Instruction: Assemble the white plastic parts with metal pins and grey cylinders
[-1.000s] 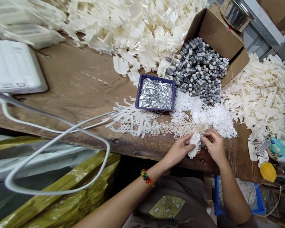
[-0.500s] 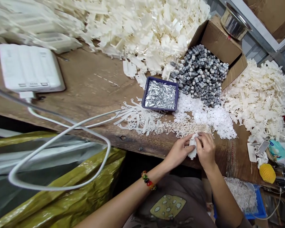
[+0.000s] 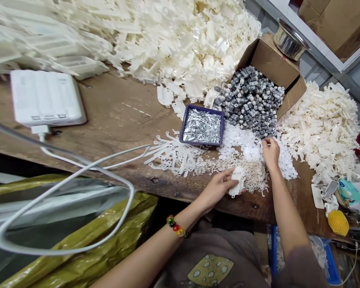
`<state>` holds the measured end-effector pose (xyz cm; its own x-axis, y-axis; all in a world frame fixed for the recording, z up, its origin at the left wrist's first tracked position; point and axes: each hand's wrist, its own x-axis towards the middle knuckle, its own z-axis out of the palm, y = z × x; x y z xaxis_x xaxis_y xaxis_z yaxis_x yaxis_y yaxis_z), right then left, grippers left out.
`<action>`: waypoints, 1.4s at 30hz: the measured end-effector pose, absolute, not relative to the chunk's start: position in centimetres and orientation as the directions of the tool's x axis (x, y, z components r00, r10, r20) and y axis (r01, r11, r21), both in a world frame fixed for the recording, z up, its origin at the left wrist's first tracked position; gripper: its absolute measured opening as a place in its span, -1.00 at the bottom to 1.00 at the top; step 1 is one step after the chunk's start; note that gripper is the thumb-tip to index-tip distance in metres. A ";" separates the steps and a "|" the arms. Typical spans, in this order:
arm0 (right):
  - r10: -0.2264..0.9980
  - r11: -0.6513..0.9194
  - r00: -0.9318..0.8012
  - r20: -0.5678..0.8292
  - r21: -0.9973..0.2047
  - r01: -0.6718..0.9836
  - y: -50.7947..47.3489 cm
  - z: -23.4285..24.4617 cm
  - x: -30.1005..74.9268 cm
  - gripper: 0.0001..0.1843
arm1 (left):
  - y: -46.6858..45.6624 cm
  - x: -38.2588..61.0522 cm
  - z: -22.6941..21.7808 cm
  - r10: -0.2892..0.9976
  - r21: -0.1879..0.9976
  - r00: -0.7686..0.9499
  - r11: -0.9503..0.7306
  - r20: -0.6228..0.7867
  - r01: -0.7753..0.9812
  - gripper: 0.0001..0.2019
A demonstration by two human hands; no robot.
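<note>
Two hands were busy: left hand (image 3: pixel 217 188) was curled round a small white plastic part (image 3: pixel 236 181), thumb on top & fingers under, nearer the person than the purple tray (image 3: pixel 201 143) and a bit to its right. Part looked light, stiff & smooth, prob. best pinched across its flat sides, not by the thin end tab. Right hand (image 3: pixel 270 151) reached further out, right of the tray, fingers bunched w/ tips down at the edge of the grey motors (image 3: pixel 252 102); couldn't tell if it had one pinched. White discs (image 3: pixel 243 140) lay just right of the tray, beige bits (image 3: pixel 252 172) nearer than those. Cardboard box (image 3: pixel 270 64) sat beyond the tray to the right, white charger (image 3: pixel 46 98) well left of it.
</note>
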<state>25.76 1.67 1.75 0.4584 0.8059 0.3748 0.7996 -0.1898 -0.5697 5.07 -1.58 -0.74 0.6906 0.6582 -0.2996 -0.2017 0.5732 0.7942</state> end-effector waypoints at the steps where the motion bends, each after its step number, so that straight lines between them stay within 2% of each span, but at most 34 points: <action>1: 0.812 -0.218 0.448 0.376 -0.516 0.829 3.5 1.5 26.6 -0.82 | -1.3 5.0 -0.6 0.665 0.793 0.683 0.573 -0.301 -0.209 -0.45; 4: 0.855 -0.249 0.391 0.341 -0.392 0.886 7.4 0.5 27.6 -0.78 | -0.7 5.1 -0.2 0.682 0.795 0.663 0.567 -0.307 -0.215 -0.43; 6: 0.869 -0.253 0.384 0.311 -0.386 0.887 8.5 0.0 27.7 -0.72 | -0.5 5.3 0.1 0.691 0.798 0.657 0.561 -0.302 -0.223 -0.41; 13: 0.914 -0.205 0.340 0.220 -0.473 0.857 6.3 0.8 27.9 -0.71 | 0.8 6.3 0.2 0.760 0.806 0.600 0.506 -0.249 -0.306 -0.35; 15: 0.936 -0.131 0.290 0.202 -0.563 0.816 3.9 1.3 26.5 -0.72 | 1.2 6.8 -0.1 0.796 0.829 0.562 0.460 -0.226 -0.319 -0.33; 17: 0.938 -0.014 0.241 0.249 -0.666 0.746 1.0 1.4 24.4 -0.74 | 1.4 7.2 -0.4 0.830 0.857 0.520 0.407 -0.203 -0.315 -0.32; 19: 0.910 0.049 0.218 0.353 -0.613 0.789 -1.7 1.3 22.0 -0.76 | 1.3 7.6 -0.6 0.863 0.888 0.475 0.344 -0.171 -0.306 -0.33; 22: 0.860 0.052 0.181 0.477 -0.435 0.899 -4.2 0.5 19.2 -0.80 | 0.7 8.0 -0.7 0.907 0.934 0.402 0.244 -0.124 -0.262 -0.39; 25: 0.836 0.055 0.182 0.518 -0.408 0.911 -5.2 -0.5 17.7 -0.81 | 0.2 7.9 -0.7 0.927 0.950 0.344 0.232 -0.151 -0.207 -0.42; 27: 0.850 0.094 0.177 0.496 -0.474 0.875 -5.5 -0.7 18.0 -0.81 | 0.3 7.5 -0.6 0.904 0.919 0.371 0.313 -0.212 -0.239 -0.42; 29: 0.879 0.109 0.200 0.433 -0.590 0.800 -5.4 -0.3 20.2 -0.79 | 0.5 7.0 -0.3 0.832 0.845 0.481 0.449 -0.276 -0.292 -0.48; 31: 0.862 0.037 0.327 0.387 -0.692 0.721 -4.7 0.7 24.5 -0.77 | 0.8 6.5 0.3 0.744 0.760 0.591 0.569 -0.313 -0.314 -0.58; 32: 0.763 -0.055 0.495 0.416 -0.721 0.691 -3.9 1.3 27.2 -0.76 | 0.9 6.4 0.6 0.713 0.733 0.621 0.605 -0.326 -0.311 -0.63; 34: 0.638 -0.125 0.615 0.463 -0.726 0.676 -1.9 2.5 32.8 -0.77 | 0.8 6.5 1.3 0.686 0.718 0.637 0.634 -0.351 -0.287 -0.68; 36: 0.547 -0.181 0.658 0.518 -0.694 0.697 0.7 3.3 37.5 -0.82 | 0.3 6.9 1.7 0.662 0.732 0.653 0.639 -0.368 -0.235 -0.67; 39: 0.571 -0.185 0.635 0.521 -0.671 0.718 3.6 3.4 41.4 -0.76 | -0.6 7.4 1.8 0.608 0.746 0.708 0.643 -0.360 -0.174 -0.56; 42: 0.636 -0.124 0.568 0.522 -0.657 0.743 4.0 2.9 42.5 -0.81 | -1.0 7.3 1.5 0.581 0.746 0.734 0.647 -0.352 -0.155 -0.49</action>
<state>42.51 3.96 2.88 0.5682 0.6357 0.5224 0.7433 -0.1242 -0.6573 7.28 -0.96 1.55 0.7337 0.5814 -0.3517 -0.1553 0.6473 0.7462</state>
